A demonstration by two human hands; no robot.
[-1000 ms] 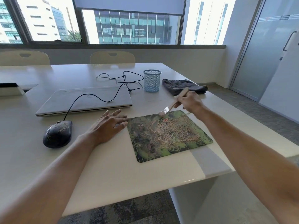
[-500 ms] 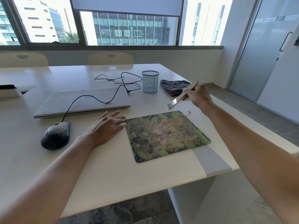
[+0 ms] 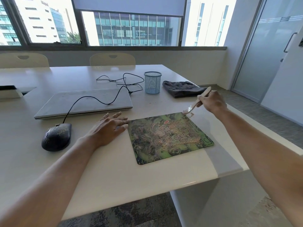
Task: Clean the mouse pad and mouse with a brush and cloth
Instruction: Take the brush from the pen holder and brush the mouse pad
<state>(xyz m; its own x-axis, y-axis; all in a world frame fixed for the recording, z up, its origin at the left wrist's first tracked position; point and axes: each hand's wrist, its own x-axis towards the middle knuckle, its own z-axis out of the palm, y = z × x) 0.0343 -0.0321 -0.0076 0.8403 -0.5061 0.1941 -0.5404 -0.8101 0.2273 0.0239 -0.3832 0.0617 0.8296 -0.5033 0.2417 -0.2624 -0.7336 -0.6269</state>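
White office table, windows behind. I see the left hand flat with fingers straight, tips at the pad edge, likely to pin it. Right hand clamps the brush, bristles below-left of the grip at the pad's far corner. Cloth lies just beyond the grip, mouse far left.

an office meeting room — a long pale table carries a closed laptop, a wired mouse, a printed mouse pad and a blue mesh pen cup. cream chairs are tucked in along its far side, under a wide band of windows with a roller blind partly down — glass-fronted office towers stand outside. on the right is a frosted glass door with a bar handle, and the floor is grey striped carpet.
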